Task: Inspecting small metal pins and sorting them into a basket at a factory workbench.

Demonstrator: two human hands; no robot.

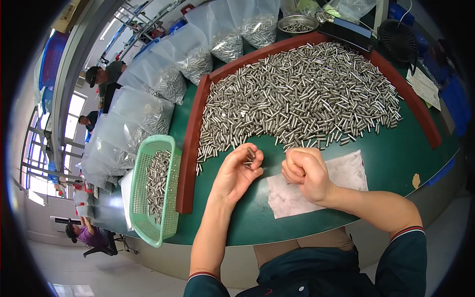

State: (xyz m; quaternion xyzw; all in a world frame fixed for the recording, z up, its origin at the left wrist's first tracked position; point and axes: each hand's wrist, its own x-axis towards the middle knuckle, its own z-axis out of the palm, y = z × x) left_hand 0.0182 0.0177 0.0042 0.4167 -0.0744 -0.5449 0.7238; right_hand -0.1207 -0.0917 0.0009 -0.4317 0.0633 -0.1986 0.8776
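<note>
At the left, a green basket (172, 198) holds a share of metal pins (157, 183). Next, the left hand (238, 171) curls its fingers around a few short pins (250, 155), thumb near the fingertips. Beyond it spreads the broad pile (302, 94) of the same pins; each looks stiff, light and hard to break, probably slick and quick to roll, so a pinch across the middle of the shaft should suit. The right hand (308, 173) is fisted over the stained cloth (346, 171), fingers together; whether it encloses anything cannot be told.
</note>
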